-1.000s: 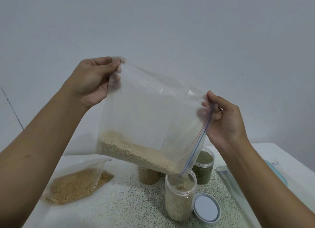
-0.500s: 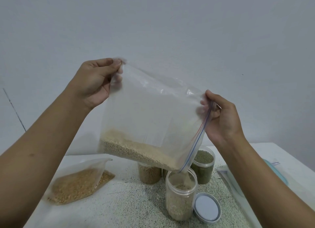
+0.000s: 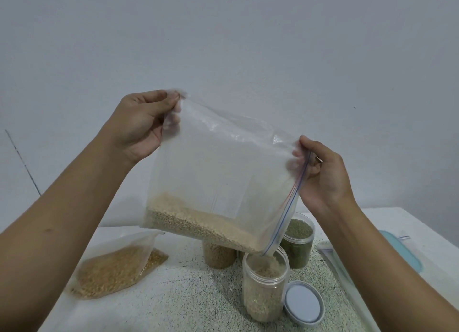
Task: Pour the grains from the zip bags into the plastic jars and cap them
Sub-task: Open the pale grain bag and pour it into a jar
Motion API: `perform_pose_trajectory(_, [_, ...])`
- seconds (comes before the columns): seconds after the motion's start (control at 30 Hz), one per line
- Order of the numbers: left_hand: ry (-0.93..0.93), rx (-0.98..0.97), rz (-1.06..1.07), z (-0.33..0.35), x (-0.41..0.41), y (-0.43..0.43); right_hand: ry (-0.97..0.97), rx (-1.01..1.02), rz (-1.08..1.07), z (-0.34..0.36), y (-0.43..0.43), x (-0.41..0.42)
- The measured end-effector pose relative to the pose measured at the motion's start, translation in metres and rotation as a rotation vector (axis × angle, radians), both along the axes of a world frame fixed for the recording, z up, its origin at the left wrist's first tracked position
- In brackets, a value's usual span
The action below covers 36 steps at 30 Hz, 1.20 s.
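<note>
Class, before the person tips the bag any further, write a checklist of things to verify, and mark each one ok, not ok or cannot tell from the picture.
1. Zip bag gripped at both top corners by left hand and right hand: ok.
2. Open corner over the mouth of the front jar: ok.
3. Jar has room left: ok, grains sit below the rim.
4. Jar upright on the table: ok.
5. Lid within reach beside the jar: ok.
6. No grains spilled: cannot tell, the tabletop is speckled.
</note>
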<state>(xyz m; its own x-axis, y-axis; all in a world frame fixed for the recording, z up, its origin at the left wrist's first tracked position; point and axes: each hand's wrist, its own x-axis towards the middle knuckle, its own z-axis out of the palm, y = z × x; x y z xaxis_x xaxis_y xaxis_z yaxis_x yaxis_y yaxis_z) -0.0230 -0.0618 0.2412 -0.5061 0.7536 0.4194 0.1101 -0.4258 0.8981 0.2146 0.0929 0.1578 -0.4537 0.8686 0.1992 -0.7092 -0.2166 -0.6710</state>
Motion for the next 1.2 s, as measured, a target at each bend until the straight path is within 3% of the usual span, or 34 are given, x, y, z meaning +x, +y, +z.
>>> perform_pose_trajectory(1.2, [0.055,0.022,-0.001,0.02,0.006,-0.001,0.031,0.018,0.013,0.012,-0.007,0.005])
